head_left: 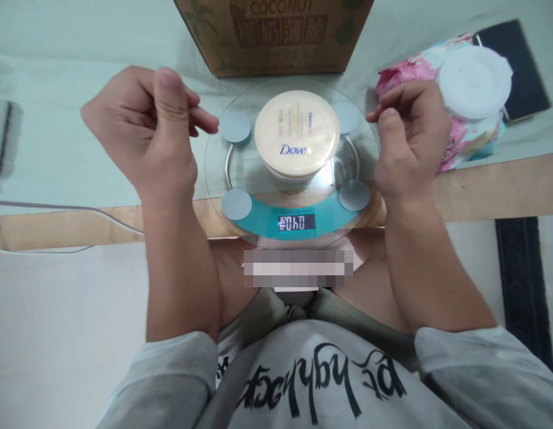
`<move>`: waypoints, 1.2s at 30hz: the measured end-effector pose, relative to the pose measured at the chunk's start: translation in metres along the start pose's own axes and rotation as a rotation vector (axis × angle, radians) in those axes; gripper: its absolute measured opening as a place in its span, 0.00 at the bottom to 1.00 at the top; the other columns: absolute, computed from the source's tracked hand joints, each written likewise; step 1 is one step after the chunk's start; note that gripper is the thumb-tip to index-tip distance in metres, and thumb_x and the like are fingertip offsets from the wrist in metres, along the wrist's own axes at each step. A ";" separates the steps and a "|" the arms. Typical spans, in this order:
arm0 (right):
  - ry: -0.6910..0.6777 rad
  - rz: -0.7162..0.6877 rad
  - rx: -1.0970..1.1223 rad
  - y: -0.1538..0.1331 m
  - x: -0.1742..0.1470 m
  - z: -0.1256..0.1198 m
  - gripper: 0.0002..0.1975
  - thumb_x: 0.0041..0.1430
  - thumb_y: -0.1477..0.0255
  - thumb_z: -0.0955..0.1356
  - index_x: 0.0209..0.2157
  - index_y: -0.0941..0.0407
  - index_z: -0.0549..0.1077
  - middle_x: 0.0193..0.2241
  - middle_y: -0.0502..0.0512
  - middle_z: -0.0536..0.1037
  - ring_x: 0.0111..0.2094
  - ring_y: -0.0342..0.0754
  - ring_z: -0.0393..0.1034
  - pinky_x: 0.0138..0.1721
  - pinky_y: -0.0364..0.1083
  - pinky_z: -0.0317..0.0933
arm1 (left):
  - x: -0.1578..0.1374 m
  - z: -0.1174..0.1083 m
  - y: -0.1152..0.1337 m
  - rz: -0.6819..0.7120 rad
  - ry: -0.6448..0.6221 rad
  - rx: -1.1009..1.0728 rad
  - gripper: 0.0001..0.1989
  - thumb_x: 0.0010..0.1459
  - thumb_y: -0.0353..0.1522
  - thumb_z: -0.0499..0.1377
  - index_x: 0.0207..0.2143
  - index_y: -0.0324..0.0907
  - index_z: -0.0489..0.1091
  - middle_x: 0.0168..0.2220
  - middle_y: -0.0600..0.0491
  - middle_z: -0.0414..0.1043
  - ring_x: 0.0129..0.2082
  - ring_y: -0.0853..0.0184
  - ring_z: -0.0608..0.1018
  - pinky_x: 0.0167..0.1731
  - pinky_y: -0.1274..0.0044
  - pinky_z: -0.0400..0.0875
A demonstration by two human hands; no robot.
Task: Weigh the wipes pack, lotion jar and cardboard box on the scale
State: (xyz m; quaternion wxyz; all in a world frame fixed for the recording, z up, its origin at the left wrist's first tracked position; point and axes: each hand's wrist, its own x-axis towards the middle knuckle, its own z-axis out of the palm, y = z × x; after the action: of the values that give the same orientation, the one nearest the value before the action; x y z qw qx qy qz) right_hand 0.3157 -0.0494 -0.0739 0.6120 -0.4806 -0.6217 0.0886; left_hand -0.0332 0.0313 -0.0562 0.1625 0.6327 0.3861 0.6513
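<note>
A: Starting at the left edge of the table [57, 161], what's there?

B: Something grey, cut off by the frame, with a thin cable [80, 210] trailing along the front edge. I can't make out what it is.

A: And the left hand [145, 128]?

B: Raised, fingers curled loosely in, holding nothing. It hangs just left of the glass scale [294, 223], not touching it.

A: The jar?

B: The cream jar [297, 134] stands upright in the middle of the scale, lid up, squarely between the two hands. The scale overhangs the front edge of the table, its display lit; the digits read upside down from here.

A: Which hand is nearer?

B: Hard to call; both flank it about evenly. The right hand [410, 137] is likewise curled and empty.

A: Beyond that?

B: A cardboard box [276, 36] behind the scale, top cut off, and a pink wipes pack [468, 101] toward the right edge, partly behind the right hand.
</note>
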 end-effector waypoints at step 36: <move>-0.026 -0.075 0.033 -0.003 0.005 -0.003 0.10 0.79 0.63 0.66 0.49 0.53 0.76 0.43 0.55 0.75 0.42 0.43 0.72 0.47 0.48 0.71 | -0.010 0.021 -0.035 0.302 -0.203 0.010 0.62 0.52 0.88 0.42 0.61 0.52 0.74 0.60 0.47 0.67 0.61 0.54 0.74 0.43 0.65 0.79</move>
State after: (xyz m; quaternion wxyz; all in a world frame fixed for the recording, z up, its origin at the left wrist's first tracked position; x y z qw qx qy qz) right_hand 0.3178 -0.0486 -0.0675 0.6146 -0.4457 -0.6457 0.0818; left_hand -0.0212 0.0535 -0.0901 0.0977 0.7468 0.2714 0.5992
